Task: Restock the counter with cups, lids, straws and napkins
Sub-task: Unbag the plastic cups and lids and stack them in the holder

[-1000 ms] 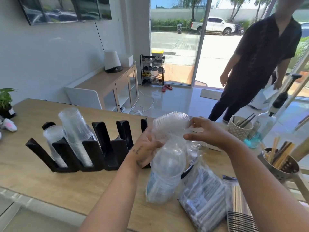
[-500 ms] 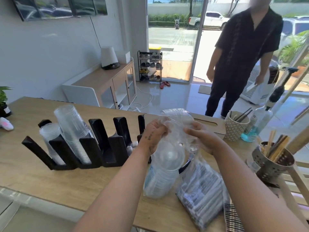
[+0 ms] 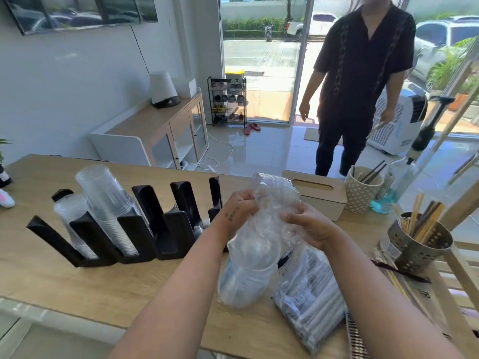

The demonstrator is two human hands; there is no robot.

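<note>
**Wood bench [image 3: 51, 268]: both hands on lid bag [image 3: 259, 250]**

Head view: forearms reach fwd and meet over the bench. Left hand [image 3: 239, 211] curled, gripping the bag's upper wrap; right hand [image 3: 308, 224] curled, pinching the wrap opposite. Bag tilted, bottom end on the bench beside the straw pack [image 3: 311, 301], right of the black rack [image 3: 166, 229] w/ cups [image 3: 108, 203].

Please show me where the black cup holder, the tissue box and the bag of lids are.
black cup holder [image 3: 178, 237]: head view, front wall of a slot.
tissue box [image 3: 326, 209]: head view, pale front side.
bag of lids [image 3: 246, 278]: head view, lower part.
</note>
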